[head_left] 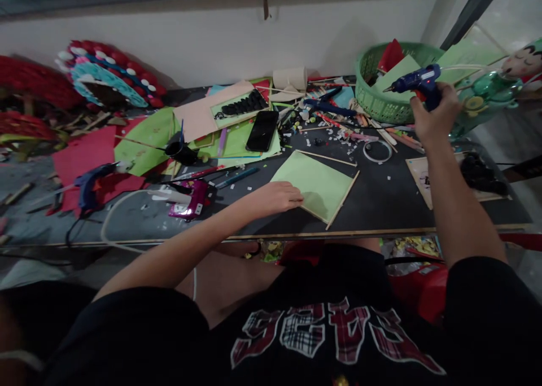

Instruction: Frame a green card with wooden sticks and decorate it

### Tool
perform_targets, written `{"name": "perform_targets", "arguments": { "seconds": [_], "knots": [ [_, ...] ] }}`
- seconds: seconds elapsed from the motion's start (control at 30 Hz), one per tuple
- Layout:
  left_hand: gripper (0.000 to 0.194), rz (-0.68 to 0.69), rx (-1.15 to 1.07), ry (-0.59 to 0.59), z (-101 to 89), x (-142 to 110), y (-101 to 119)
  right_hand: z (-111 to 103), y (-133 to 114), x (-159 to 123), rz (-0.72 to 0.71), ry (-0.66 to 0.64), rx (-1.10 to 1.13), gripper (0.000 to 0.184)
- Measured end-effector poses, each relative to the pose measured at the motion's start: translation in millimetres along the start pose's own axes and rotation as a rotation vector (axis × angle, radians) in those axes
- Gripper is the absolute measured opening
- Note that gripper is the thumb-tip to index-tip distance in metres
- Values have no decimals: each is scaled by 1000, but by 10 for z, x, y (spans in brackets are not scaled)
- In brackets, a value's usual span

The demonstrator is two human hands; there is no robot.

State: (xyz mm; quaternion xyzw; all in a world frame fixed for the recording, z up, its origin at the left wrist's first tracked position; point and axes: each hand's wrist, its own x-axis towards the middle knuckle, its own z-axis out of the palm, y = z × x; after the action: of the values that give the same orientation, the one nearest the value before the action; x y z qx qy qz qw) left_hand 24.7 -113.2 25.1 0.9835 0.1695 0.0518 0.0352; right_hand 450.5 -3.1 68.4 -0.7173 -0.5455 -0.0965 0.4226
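My right hand is raised at the right, wrapped round the handle of a blue hot glue gun; its nozzle points left and a clear glue stick runs out of its back. On the dark table in front of me lies a square of light green paper. A thin wooden stick runs along its right edge, and another stick lies at its far edge, slightly askew. My left hand rests at the paper's near-left edge, fingers together and closed on it; the fingertips are partly hidden.
Behind the paper lie a black phone, coloured paper and many scraps. A green basket stands at the back right, near a tape ring. To the left are a purple box with a white cable and a second glue gun.
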Motion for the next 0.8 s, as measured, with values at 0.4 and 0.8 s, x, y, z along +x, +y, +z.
{"name": "perform_targets", "arguments": {
  "seconds": [0.4, 0.8],
  "knots": [
    [74, -578, -96, -84, 423, 574, 520, -9, -298, -93, 1, -52, -8, 50],
    [91, -307, -141, -240, 318, 429, 253, -15, -370, 1, 46, -171, -135, 50]
  ]
}}
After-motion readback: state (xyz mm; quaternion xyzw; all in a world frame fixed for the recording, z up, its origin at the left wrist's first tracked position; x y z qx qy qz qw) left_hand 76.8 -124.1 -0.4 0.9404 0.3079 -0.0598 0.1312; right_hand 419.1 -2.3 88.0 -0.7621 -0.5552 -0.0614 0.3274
